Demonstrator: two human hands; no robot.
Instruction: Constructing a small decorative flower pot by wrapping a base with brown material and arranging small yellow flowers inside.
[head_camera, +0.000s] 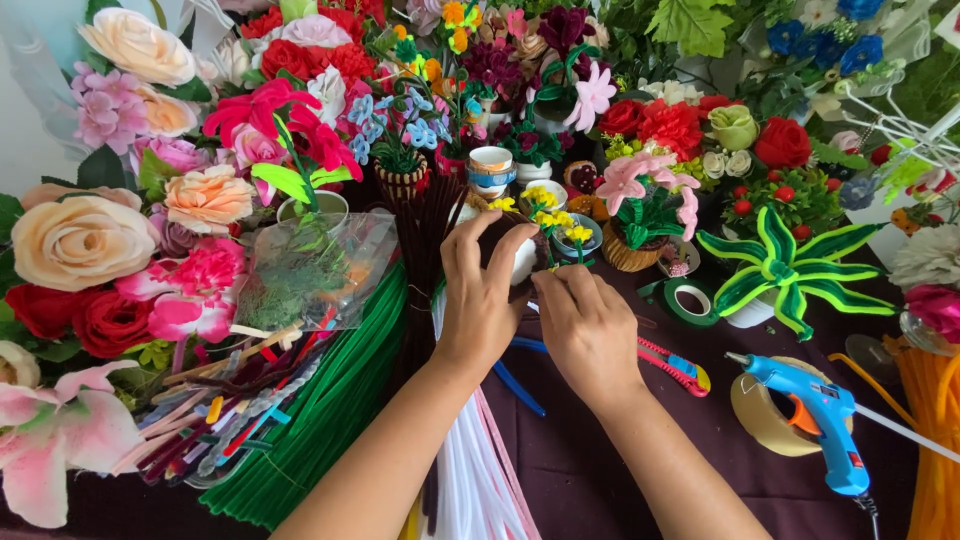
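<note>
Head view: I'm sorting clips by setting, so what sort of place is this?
Likely a craft table for handmade flowers: bundled green pipe cleaners, a blue glue gun, and artificial flowers crowded around both hands.

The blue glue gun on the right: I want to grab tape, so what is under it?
The blue glue gun rests on a roll of tan packing tape, lying flat on the dark purple cloth. The gun's body covers the roll's right side.
</note>
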